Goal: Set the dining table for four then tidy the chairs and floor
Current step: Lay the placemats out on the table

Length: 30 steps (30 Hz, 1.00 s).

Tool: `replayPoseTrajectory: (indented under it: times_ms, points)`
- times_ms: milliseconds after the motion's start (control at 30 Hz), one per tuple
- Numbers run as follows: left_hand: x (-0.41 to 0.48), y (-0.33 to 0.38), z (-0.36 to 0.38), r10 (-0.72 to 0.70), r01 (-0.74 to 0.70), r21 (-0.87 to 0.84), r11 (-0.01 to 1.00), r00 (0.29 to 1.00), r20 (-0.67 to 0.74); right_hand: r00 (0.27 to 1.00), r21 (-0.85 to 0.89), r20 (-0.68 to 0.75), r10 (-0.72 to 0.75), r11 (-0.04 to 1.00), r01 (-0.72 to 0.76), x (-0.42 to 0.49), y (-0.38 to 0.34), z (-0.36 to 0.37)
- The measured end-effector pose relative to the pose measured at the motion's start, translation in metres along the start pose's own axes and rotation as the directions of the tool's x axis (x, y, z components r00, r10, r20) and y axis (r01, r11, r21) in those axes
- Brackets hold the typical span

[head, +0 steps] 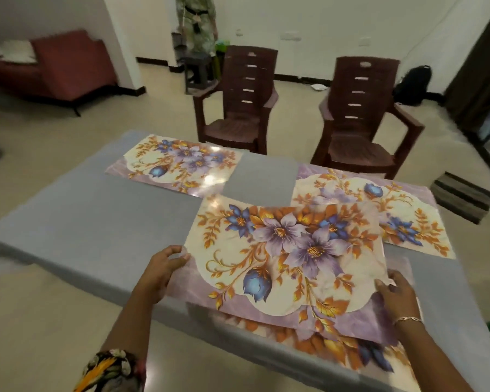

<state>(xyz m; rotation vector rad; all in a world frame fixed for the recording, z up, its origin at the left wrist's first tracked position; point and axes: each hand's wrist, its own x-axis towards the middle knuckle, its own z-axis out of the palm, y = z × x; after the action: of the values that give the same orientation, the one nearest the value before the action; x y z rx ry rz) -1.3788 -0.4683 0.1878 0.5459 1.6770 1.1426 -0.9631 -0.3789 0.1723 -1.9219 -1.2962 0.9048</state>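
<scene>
While the top placemat [289, 258] is hanging over the near edge of the table [96, 222], the left hand [164, 267] is pinching its left edge and the right hand [396, 292] is gripping its right, fingers hidden underneath; a second placemat [351, 352] beneath is showing only a blurred strip; a third placemat [176, 162] and a fourth placemat [402, 216] are lying at the table's far side.

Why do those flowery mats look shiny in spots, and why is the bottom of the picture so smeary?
Head view: white glare spots sit on the glossy far-left placemat and on the top-left corner of the held placemat; the placemat under it, nearest the camera, is blurred; the wide-angle lens bows the edges of the grey table.
</scene>
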Motion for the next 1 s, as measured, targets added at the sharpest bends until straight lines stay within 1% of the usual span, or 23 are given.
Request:
replayPoseTrajectory:
  times_ms: [33,100,167,200,267,300,333,400,467,533,600,733,900,1000]
  points:
    - [-0.003,-0.002,-0.012,-0.019,0.021,-0.066,0.998,0.999,0.027,1.000,0.034,0.015,-0.005,0.999,0.005,-0.001,-0.009,0.008]
    - [-0.012,-0.009,-0.036,-0.022,0.034,-0.266,0.963,0.998,0.051,0.999,0.127,0.051,-0.013,0.992,0.007,-0.007,-0.027,0.026]
    - [-0.019,-0.021,-0.056,0.001,0.016,-0.451,0.892,0.999,0.039,0.996,0.216,0.088,-0.009,0.976,-0.010,-0.012,-0.045,0.047]
    - [-0.020,-0.026,-0.063,0.005,0.004,-0.516,0.857,1.000,0.016,0.994,0.219,0.104,-0.017,0.976,-0.006,-0.014,-0.053,0.058]
    - [-0.020,-0.034,-0.076,0.008,-0.078,-0.602,0.795,0.993,-0.118,0.990,0.231,0.132,-0.039,0.973,0.007,-0.021,-0.070,0.083]
    - [-0.018,-0.037,-0.084,-0.013,-0.144,-0.640,0.755,0.972,-0.234,0.989,0.249,0.142,-0.043,0.969,0.006,-0.025,-0.079,0.097]
    - [-0.015,-0.039,-0.093,-0.045,-0.196,-0.675,0.711,0.946,-0.321,0.987,0.248,0.157,-0.044,0.969,0.004,-0.031,-0.090,0.111]
    - [-0.005,-0.038,-0.116,-0.092,-0.273,-0.742,0.612,0.908,-0.410,0.984,0.271,0.177,-0.037,0.962,-0.013,-0.042,-0.110,0.142]
    - [0.005,-0.029,-0.140,-0.120,-0.318,-0.759,0.568,0.880,-0.459,0.984,0.306,0.176,-0.038,0.952,-0.018,-0.053,-0.126,0.176]
    - [0.019,-0.018,-0.167,-0.158,-0.305,-0.752,0.584,0.866,-0.474,0.982,0.309,0.186,-0.017,0.950,-0.042,-0.067,-0.140,0.213]
    - [0.037,-0.008,-0.196,-0.190,-0.263,-0.746,0.612,0.867,-0.461,0.981,0.305,0.191,0.029,0.948,-0.087,-0.080,-0.154,0.250]
    - [0.077,0.005,-0.254,-0.161,-0.237,-0.714,0.659,0.883,-0.442,0.982,0.323,0.172,0.079,0.937,-0.132,-0.101,-0.180,0.318]
    - [0.108,0.018,-0.303,-0.159,-0.198,-0.683,0.703,0.893,-0.422,0.985,0.281,0.136,0.108,0.949,-0.142,-0.121,-0.209,0.384]
    - [0.132,0.016,-0.333,-0.154,-0.176,-0.631,0.756,0.888,-0.433,0.988,0.220,0.123,0.092,0.968,-0.117,-0.128,-0.218,0.417]
